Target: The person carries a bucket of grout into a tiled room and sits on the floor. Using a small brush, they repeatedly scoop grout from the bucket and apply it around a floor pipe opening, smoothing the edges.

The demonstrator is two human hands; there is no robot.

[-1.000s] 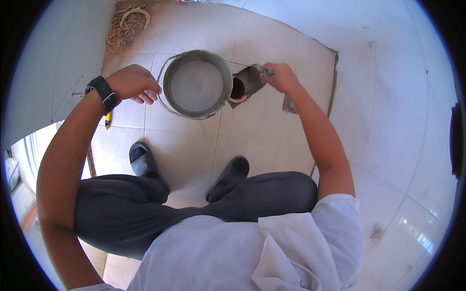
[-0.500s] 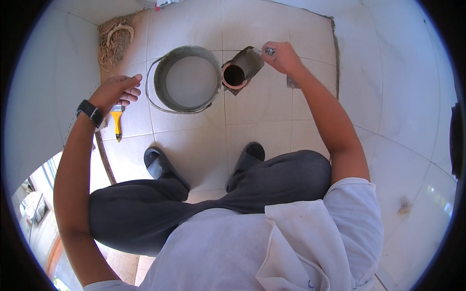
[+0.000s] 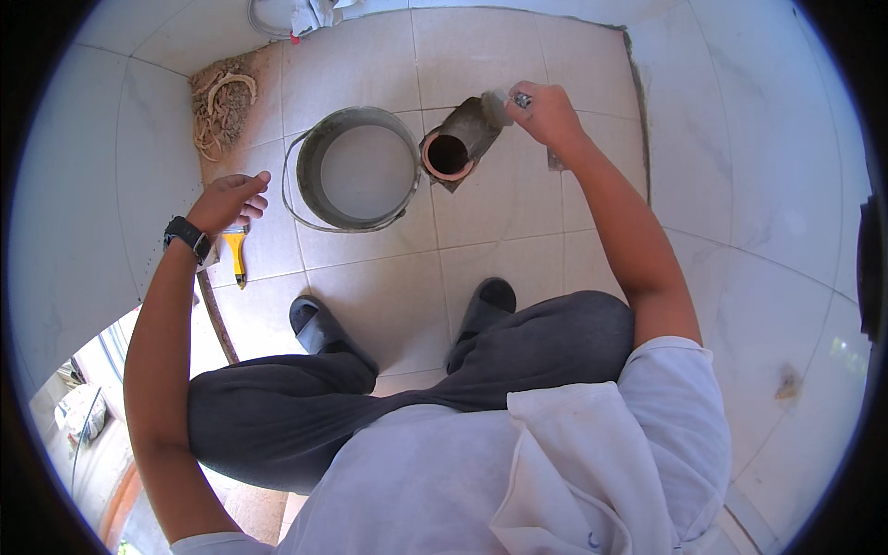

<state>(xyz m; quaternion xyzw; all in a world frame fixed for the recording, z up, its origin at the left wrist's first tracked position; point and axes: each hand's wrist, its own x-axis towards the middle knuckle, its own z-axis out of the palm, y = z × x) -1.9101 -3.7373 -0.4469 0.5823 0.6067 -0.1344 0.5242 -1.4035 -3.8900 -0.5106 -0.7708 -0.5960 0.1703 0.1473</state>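
My right hand (image 3: 541,109) is closed around a small tool with a flat grey head (image 3: 497,109), probably a scraper; its exact kind is hard to make out. The tool's head is at the upper right end of a dark grey mortar patch (image 3: 474,125) in the floor. At the patch's lower end, a round pipe opening (image 3: 448,157) shows an orange rim. Touching or nearly touching it on the left is a bucket (image 3: 305,190) of cloudy grey liquid. My left hand (image 3: 231,202) hangs empty beside the bucket, its fingers loosely bent, above a yellow-handled paintbrush (image 3: 238,254).
Pale tiles (image 3: 370,277) cover the floor, with my sandalled feet (image 3: 324,324) on them. Rubble (image 3: 222,106) fills an untiled corner at the far left. Tiled walls (image 3: 740,166) stand close on both sides. A grey piece (image 3: 554,160) lies under my right wrist.
The tool's head has turned and shows more of its flat face, still at the patch's upper end. My left hand's fingers have curled a little more. The whole view has shifted slightly.
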